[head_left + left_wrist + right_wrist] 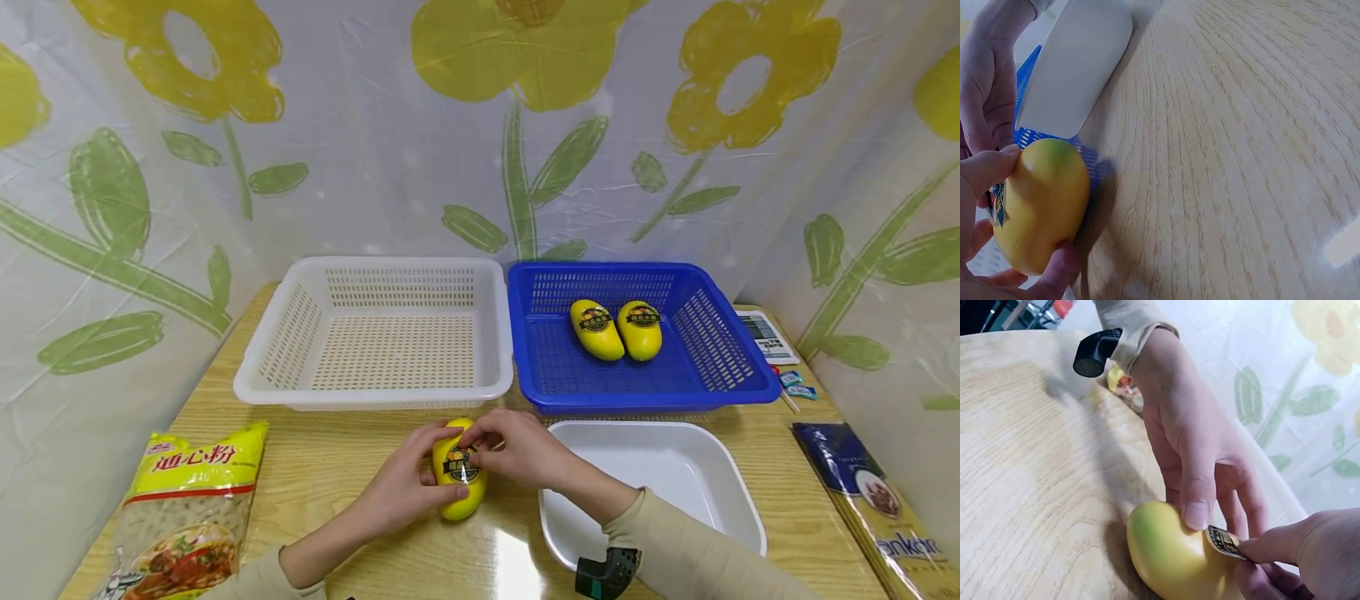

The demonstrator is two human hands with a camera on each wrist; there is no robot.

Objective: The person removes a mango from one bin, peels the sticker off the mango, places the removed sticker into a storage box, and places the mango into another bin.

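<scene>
A yellow mango (468,503) with a greenish end stands over the wooden table in front of me. My left hand (403,482) grips it from the left, its thumb on the near side and fingers at the far side. A dark round label (1222,542) sits on the mango's face, one edge peeled up from the skin in the right wrist view. My right hand (517,448) pinches that raised edge between thumb and finger. Two more mangoes, a left one (599,335) and a right one (641,337), lie side by side with labels on in the blue basket (645,400).
To the left of the blue basket is a white basket (375,397). My right forearm crosses over a white tray (738,517). A yellow-topped pasta bag (187,500) lies at left, a blue and gold packet (862,500) at right. Small wrapped candies (799,390) sit near a card (772,342).
</scene>
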